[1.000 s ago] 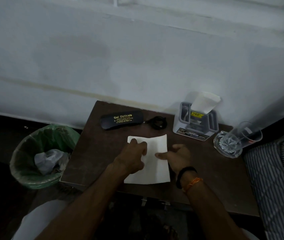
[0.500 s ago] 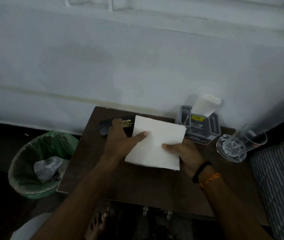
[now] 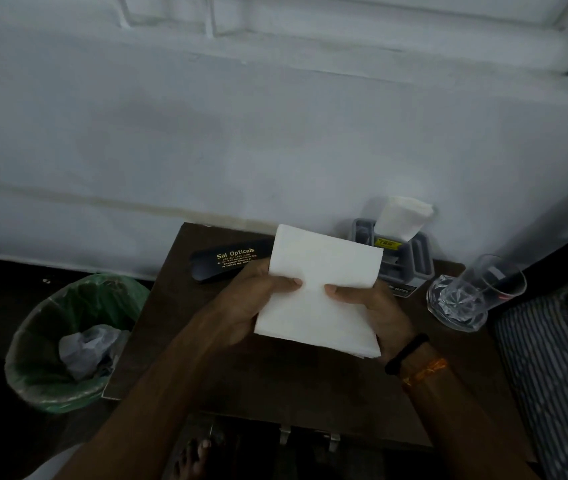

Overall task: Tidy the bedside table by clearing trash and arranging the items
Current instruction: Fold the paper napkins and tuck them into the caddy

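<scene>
We pinch the folded white paper napkin (image 3: 317, 289) in both hands' grip; it probably unfolds if either thumb slackens.

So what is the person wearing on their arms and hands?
Both arms are bare, with no sleeves and no gloves. The left hand has nothing on its wrist. The right hand has a black band on its wrist, with an orange thread tied just behind it.

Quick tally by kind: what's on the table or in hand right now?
Folded white paper napkin, held in both hands: 1
Black glasses case: 1
Grey plastic organiser: 1
Clear drinking glass: 1
Total: 4
</scene>
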### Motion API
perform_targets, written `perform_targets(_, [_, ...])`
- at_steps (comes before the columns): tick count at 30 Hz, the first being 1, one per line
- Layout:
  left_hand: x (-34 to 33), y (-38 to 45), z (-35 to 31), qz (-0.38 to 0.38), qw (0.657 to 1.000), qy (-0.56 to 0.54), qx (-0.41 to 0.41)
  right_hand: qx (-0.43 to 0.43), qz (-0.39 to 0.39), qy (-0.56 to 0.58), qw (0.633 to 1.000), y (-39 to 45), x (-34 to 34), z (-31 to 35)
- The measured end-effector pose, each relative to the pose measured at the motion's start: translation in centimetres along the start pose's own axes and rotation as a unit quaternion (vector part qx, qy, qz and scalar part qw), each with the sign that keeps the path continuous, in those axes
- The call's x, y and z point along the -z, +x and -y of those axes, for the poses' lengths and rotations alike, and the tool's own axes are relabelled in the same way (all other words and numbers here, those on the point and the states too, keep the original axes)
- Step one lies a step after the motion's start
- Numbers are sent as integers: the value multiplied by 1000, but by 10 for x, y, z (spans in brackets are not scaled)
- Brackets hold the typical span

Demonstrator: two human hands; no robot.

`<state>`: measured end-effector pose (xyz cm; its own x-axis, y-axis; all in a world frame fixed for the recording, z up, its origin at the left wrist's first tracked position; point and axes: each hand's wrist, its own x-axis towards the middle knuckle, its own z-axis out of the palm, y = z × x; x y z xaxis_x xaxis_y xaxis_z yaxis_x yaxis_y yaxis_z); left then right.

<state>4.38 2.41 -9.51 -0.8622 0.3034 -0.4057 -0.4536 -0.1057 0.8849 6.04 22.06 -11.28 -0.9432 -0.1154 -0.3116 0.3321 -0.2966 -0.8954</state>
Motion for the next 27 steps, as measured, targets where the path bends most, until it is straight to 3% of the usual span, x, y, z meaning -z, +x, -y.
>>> perform_targets(11, [-9,6,-2,-13,999,-49,-19,-45,64,33,996,-1,14,11])
perform_targets(27, [-15,6,-11,-32,994,-98,-22,-53,35,120,991,-3,26,34])
